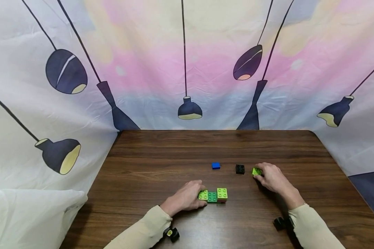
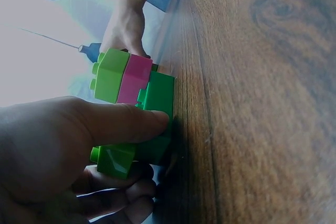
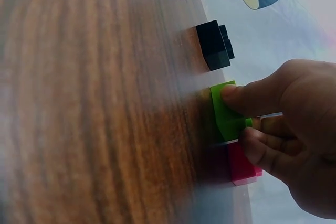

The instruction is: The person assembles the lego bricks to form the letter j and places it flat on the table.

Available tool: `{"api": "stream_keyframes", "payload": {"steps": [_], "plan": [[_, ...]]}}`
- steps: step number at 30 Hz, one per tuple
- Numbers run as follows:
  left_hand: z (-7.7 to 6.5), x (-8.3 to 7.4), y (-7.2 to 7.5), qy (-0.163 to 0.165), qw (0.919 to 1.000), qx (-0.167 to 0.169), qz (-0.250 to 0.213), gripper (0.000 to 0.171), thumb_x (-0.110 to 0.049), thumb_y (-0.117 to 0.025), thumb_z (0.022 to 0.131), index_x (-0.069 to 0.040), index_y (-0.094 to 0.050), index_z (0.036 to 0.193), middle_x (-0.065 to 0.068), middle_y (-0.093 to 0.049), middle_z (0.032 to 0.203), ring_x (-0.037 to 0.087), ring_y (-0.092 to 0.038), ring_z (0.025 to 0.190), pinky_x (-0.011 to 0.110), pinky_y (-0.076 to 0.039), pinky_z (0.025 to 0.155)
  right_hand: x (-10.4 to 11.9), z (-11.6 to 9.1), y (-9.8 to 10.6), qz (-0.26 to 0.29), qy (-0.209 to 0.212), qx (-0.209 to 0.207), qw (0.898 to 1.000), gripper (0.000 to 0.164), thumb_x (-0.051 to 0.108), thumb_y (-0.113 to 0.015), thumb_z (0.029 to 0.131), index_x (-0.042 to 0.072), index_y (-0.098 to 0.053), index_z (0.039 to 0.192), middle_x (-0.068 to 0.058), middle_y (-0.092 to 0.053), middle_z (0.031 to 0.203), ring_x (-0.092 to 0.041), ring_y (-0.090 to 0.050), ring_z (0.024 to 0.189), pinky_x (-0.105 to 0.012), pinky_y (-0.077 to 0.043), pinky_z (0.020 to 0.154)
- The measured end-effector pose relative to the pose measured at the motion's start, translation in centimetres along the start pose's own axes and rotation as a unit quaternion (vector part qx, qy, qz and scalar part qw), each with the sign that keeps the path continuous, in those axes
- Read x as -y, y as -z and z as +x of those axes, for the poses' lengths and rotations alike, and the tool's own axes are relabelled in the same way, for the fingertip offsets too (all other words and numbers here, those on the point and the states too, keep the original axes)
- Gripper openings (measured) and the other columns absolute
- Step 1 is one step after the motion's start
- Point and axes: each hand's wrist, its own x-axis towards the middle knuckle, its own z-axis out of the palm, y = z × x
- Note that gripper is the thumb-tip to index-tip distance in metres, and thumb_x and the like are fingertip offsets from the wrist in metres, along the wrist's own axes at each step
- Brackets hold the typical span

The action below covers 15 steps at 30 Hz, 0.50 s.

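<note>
The left hand (image 1: 187, 196) is gripping a joined row of blocks (image 1: 212, 197), thumb on one side and fingers on the other. This row is resting on the table (image 1: 162, 152), left of the black block (image 1: 240, 169) and nearer the person. Along its green base (image 2: 159, 95), one lime piece (image 1: 203, 195) is sitting at the left end, while a pink piece (image 2: 135, 80) topped by another lime piece (image 1: 222, 193) is standing at the right end.

The right hand (image 1: 272, 177) is pinching a loose lime block (image 3: 226, 114) between thumb and fingers, just right of the black block. A pink block (image 3: 242, 163) is lying farther right of the black block, past the lime one; whether those two are touching, I cannot tell. A blue block (image 1: 216, 166) is lying left of the black block. Behind the black block, beyond the table, a lamp-printed cloth (image 1: 149, 69) is hanging.
</note>
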Motion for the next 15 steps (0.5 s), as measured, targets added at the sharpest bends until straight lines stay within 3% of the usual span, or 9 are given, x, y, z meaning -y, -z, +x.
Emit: {"api": "stream_keyframes", "payload": {"steps": [8,15], "plan": [[0.12,0.16,0.01,-0.009,0.9999,-0.002,-0.006,0.041,-0.032,-0.077,0.083,-0.01,-0.069,0.116,-0.003,-0.059,0.095,0.005,-0.05,0.079,0.02,-0.042,0.064,-0.02,-0.04,-0.13,0.009,0.009,-0.01,1.0,0.033,0.011,-0.076,0.083,-0.003,-0.066,0.111,-0.017,-0.067,0.099,-0.021,-0.062,0.075,-0.038,-0.05,0.062],[0.08,0.14,-0.01,-0.008,0.9999,-0.002,-0.006,0.041,-0.033,-0.077,0.083,-0.01,-0.07,0.116,-0.001,-0.061,0.1,0.008,-0.056,0.086,0.021,-0.046,0.069,0.12,-0.16,-0.03,0.018,0.017,-0.016,1.0,0.033,0.01,-0.077,0.082,-0.003,-0.067,0.11,-0.017,-0.067,0.1,-0.022,-0.063,0.075,-0.038,-0.051,0.062]]}}
